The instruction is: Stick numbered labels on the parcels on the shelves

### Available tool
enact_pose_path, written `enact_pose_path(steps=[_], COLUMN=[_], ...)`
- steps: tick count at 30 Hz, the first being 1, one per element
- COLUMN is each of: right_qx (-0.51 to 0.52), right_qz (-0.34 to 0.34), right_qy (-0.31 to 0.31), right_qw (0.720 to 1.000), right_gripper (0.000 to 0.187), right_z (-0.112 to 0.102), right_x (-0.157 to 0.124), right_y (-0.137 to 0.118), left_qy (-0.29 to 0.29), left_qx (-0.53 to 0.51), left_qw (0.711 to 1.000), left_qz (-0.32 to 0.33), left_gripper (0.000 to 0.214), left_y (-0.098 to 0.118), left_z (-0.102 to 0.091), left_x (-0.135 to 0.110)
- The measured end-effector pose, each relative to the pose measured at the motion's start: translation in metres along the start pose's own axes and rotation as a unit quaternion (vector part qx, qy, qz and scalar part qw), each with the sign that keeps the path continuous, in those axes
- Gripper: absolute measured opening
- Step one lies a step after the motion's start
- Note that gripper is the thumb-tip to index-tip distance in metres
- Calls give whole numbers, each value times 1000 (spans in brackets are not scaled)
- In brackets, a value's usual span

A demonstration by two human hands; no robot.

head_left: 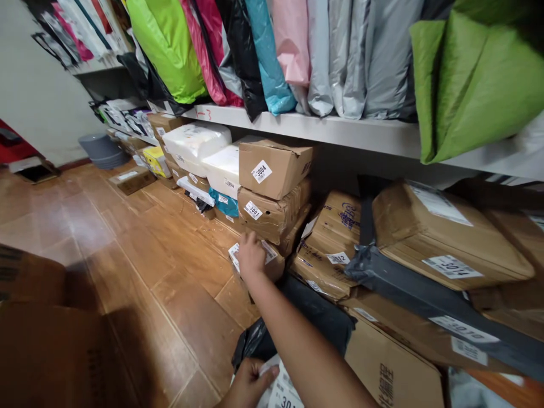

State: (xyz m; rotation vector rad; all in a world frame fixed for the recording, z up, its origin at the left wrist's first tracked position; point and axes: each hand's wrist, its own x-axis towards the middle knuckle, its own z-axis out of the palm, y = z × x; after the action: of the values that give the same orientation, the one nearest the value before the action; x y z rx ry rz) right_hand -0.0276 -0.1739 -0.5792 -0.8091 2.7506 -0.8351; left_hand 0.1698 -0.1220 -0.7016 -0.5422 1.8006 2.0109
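Taking the right hand as the centre of the dial, the person reaches down and forward with the right hand (251, 256), whose curled fingers rest over the top of a small brown box (272, 266); whether they grip it or merely touch it cannot be told. This box sits low beside the floor (182, 300), its white label partly covered by the fingers.

At 6 o'clock, the left hand (249, 384) is closed on a white labelled item (284, 391), thumb laid along its near face; the lower edge of the view cuts off both, and only the start of the number, "30", reads clearly.

At 12 to 1 o'clock, a creased carton marked 3001 (272, 218) stands just beyond the small box, with a carton marked 3004 (274, 167) resting on top of it. White wrapped packs (198, 147) lie at 11 o'clock, next to that stack. At 4 o'clock, a black plastic parcel (318, 309) lies partly behind the right forearm. A taped brown parcel marked 3012 (331, 243) is at 3 o'clock, and farther out in the same direction a box marked 3014 (450, 238) rests above a long dark grey parcel (408, 300).

A white shelf (365, 131) crosses at 12 o'clock, carrying upright coloured bags; a folded green bag (480, 85) overhangs its edge at 2 o'clock.
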Motion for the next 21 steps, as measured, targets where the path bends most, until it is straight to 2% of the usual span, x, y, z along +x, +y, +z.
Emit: enact_pose_path(steps=[3,5,7,9,10,12,14,16,18,21], right_qx=[-11,1,65,190,234,319,422,518,577,621], right_qz=[-126,-157,-136,-84,-45,-5,18,43,70,101], right_qy=[-38,-18,53,99,97,17,-99,-158,-130,-38], right_qw=[991,987,987,973,966,948,901,839,803,776], right_gripper=[30,30,35,38,39,41,46,50,45,36], right_z=[-8,-20,-37,-57,-68,-94,-125,-165,-212,-284], right_x=[-18,-41,-74,-110,-128,-159,-182,-201,-216,-233], right_y=[8,21,42,71,87,116,136,142,136,114], left_qy=[-13,-29,-43,-47,-47,-47,-57,-49,-42,-75], left_qx=[22,27,25,22,21,22,21,10,17,95], left_qw=[1000,999,998,998,998,997,995,993,991,979], left_qz=[8,18,33,41,43,52,84,104,125,161], left_gripper=[69,69,67,65,64,60,57,55,54,53], left_y=[14,29,47,67,78,104,137,175,216,279], left_z=[4,5,3,3,5,14,34,62,95,137], left_x=[7,12,13,9,5,-3,-11,-17,-25,-43])
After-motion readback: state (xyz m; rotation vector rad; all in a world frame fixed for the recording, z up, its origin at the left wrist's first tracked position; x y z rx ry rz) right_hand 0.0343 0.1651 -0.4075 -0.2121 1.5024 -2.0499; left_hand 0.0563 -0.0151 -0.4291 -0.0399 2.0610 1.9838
